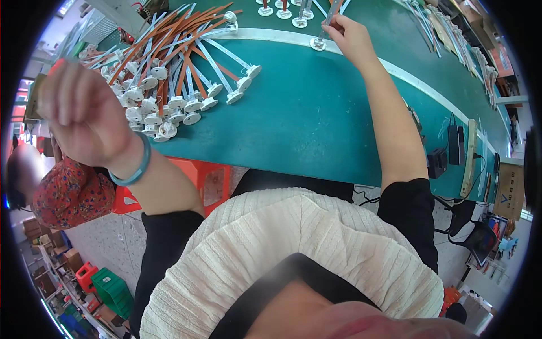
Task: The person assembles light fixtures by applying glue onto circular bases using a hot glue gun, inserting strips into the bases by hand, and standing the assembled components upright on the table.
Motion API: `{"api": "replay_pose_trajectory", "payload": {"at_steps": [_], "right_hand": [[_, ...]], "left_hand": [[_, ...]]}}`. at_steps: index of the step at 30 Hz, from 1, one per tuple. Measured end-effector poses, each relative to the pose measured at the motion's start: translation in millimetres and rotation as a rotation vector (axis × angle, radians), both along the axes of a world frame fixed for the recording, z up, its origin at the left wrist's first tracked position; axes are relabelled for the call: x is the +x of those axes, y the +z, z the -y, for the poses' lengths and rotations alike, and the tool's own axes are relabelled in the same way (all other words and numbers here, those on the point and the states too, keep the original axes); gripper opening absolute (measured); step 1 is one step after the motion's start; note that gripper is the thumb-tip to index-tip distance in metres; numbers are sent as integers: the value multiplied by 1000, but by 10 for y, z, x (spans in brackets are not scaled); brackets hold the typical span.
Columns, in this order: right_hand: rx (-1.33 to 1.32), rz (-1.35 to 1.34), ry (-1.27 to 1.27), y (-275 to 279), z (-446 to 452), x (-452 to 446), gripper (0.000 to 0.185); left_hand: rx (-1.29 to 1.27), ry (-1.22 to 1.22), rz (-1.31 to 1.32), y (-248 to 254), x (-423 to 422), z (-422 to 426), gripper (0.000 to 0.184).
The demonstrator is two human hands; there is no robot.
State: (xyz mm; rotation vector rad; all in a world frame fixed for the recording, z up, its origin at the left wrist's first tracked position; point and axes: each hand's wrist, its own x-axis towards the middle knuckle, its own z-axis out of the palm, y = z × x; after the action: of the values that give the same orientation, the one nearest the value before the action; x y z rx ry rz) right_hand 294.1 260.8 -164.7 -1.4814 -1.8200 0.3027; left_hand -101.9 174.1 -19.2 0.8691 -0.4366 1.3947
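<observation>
My right hand [351, 38] reaches to the table's far side, its fingers pinched on the upper part of an upright strip [322, 34] whose round white base [318, 44] rests near the white edge line. My left hand [79, 107], with a blue-green bangle [138, 169] on the wrist, is raised at the left and blurred; its fingers are smeared, and whether it holds anything is unclear. Beyond and beside it lies a pile of orange and pale strips [169, 51] with round white ends [164, 131] on the green table [282, 113].
More white-based pieces [284, 13] stand at the top, and others lie in a row at the upper right [451, 42]. Black devices [437, 163] sit at the table's right end. A person in a floral top [73, 192] and an orange stool [217, 183] are at the left.
</observation>
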Motion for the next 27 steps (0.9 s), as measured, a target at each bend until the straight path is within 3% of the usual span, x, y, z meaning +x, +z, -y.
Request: {"api": "replay_pose_trajectory", "payload": {"at_steps": [6, 9, 13, 19, 24, 26, 27], "right_hand": [[61, -56, -93, -18, 87, 22, 28], [103, -135, -334, 112, 335, 2, 35], [-21, 105, -37, -47, 492, -454, 38], [-297, 314, -121, -307, 460, -551, 19], [-394, 157, 174, -199, 1110, -161, 19], [-754, -178, 222, 79, 1595, -46, 22], [-796, -233, 236, 104, 1817, 51, 23]], "left_hand": [[-299, 109, -197, -527, 108, 308, 12], [-223, 71, -259, -609, -22, 416, 9], [-248, 61, -372, -718, 196, 538, 10], [-109, -122, -709, -930, 545, 740, 14], [-305, 14, -831, -1137, 476, 721, 16], [-403, 11, -866, -1239, 448, 710, 15], [-453, 9, -881, -1297, 451, 705, 15]]}}
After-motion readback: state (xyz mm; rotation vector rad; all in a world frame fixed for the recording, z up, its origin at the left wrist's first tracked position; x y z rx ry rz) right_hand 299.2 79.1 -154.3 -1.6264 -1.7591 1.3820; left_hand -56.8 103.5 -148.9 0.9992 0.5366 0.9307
